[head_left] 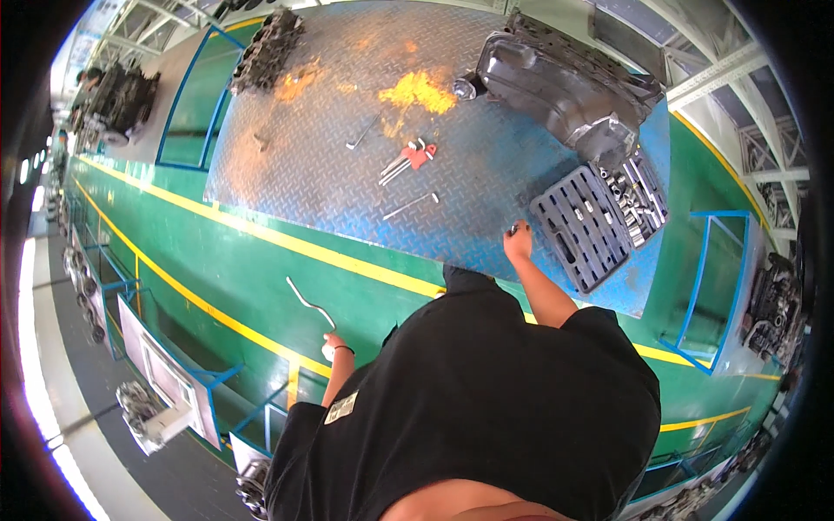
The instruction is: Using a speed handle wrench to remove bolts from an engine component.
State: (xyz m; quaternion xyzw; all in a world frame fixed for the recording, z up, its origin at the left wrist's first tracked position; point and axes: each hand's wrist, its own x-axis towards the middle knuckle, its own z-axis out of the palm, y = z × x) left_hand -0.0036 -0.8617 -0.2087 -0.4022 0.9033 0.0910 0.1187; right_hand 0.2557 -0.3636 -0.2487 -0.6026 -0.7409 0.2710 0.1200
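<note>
Well, left hand [332, 344]: we see it low over the green floor [252, 295], its fingers clamped on one end of a crank-shaped silver metal rod [309, 301].
Silver metal rod: we find it in that hand, out past the near edge of the blue diamond-plate metal platform [304, 178], its free end pointing up and to the left.
Right hand [519, 243]: we have it over the platform, just beside the open case, its fingers curled together on a small dark piece [514, 228], too small for us to name.
Open case: we see a black plastic socket case [569, 227] lying on the platform; a few silver sockets sit in its slotted left half, and many silver sockets [632, 195] fill the right half.
Platform middle: we count a red holder with silver hex keys [421, 156], a thin silver tool with a short head [411, 207] nearer to us, and a bent silver tool [360, 134] farther off to the left.
Platform far side: we have a large dark metal engine [556, 82] behind the case, a rough dark metal block [268, 50] at the left corner, and a bright yellow patch [419, 92] between them.
</note>
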